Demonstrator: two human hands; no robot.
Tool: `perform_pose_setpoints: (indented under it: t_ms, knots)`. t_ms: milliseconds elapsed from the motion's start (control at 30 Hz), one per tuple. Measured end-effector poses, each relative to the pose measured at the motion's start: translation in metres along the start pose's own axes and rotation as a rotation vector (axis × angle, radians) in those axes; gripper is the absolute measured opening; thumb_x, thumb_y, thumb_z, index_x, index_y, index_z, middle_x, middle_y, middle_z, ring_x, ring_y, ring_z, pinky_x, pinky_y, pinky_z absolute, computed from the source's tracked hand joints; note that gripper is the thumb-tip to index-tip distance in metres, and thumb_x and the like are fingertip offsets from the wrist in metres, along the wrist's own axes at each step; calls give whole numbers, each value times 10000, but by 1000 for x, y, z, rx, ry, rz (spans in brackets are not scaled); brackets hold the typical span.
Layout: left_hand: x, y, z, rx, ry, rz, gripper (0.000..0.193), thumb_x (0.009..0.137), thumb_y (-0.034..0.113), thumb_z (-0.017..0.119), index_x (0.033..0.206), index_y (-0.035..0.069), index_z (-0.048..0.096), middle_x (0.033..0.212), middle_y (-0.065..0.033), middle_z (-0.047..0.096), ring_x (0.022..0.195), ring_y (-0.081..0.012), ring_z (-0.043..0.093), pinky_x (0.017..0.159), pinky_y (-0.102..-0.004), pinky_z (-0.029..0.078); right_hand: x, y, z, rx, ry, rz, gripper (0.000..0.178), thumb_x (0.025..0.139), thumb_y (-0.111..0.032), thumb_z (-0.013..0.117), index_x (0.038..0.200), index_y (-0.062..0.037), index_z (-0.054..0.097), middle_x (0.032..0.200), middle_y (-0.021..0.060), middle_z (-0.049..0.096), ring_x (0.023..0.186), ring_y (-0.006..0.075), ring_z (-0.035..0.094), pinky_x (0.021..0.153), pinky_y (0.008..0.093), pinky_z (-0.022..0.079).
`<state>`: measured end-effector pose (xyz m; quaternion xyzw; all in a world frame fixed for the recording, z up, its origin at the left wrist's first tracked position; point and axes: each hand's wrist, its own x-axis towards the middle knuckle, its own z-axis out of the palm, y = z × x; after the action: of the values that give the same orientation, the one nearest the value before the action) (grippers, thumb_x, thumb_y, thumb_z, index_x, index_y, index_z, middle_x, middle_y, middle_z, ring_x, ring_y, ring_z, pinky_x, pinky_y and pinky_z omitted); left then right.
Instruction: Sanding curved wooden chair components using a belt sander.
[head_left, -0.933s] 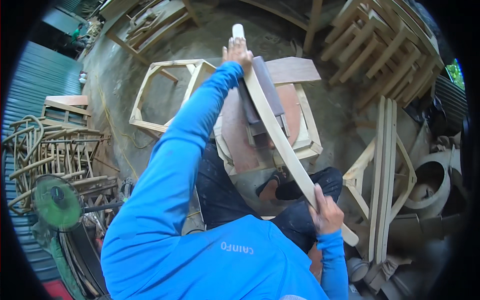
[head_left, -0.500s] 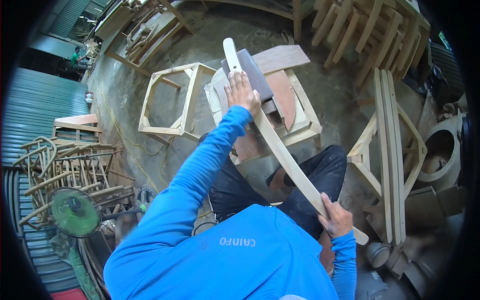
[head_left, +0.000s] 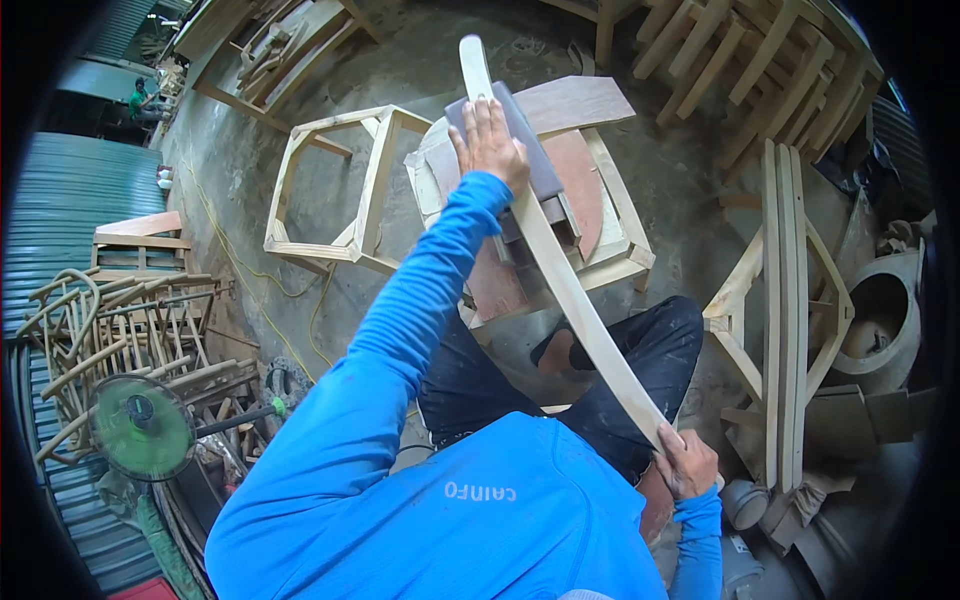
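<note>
Slat [head_left: 572,299] in R grip [head_left: 686,465], w/ open drum [head_left: 872,375] beyond.

The curved strip [head_left: 572,285] is smooth, matt, pale wood; the sleeve [head_left: 415,295], wrinkled cloth. The board [head_left: 580,103] at one o'clock is matt wood; between nine and ten, ridged metal sheeting [head_left: 85,180] shines.

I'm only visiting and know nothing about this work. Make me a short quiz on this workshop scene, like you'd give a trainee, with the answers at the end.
1. What colour are the person's sleeves?
A) red
B) blue
C) white

2. True or false: the left hand and the right hand both touch the pale wooden strip.

3. Fill in the blank: a green fan stands off to the person's ____ side.

Key: 1. B; 2. true; 3. left
</note>
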<state>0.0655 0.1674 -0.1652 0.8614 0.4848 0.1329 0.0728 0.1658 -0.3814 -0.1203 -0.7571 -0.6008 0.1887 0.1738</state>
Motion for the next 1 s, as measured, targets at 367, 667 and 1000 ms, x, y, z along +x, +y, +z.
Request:
perform_pose_setpoints:
  t_ms: [367,667,1000]
  knots:
    - [169,-71,13,-31,66,12,745,966,347,417,1634,63,251,1717,-130,208,1596,-327,152,1272,-595,82,165,-67,24,-88,117,73,744,815,-243,820,1500,-322,541,820,81,538,676,289,641,591,419,541]
    - [147,-39,4,-31,14,-33,768,969,345,449,1633,34,224,1717,-153,184,1601,-328,115,1278,-580,75,290,-94,34,-115,129,165,711,936,-350,705,1571,-405,389,860,142,588,712,375,688,613,503,556]
    - [-31,7,4,-59,55,-60,798,925,291,554,1595,-30,262,1682,-215,221,1587,-405,109,1263,-607,82,167,-59,31,16,60,1,764,889,-255,735,1569,-351,400,924,136,594,737,367,687,641,488,575]
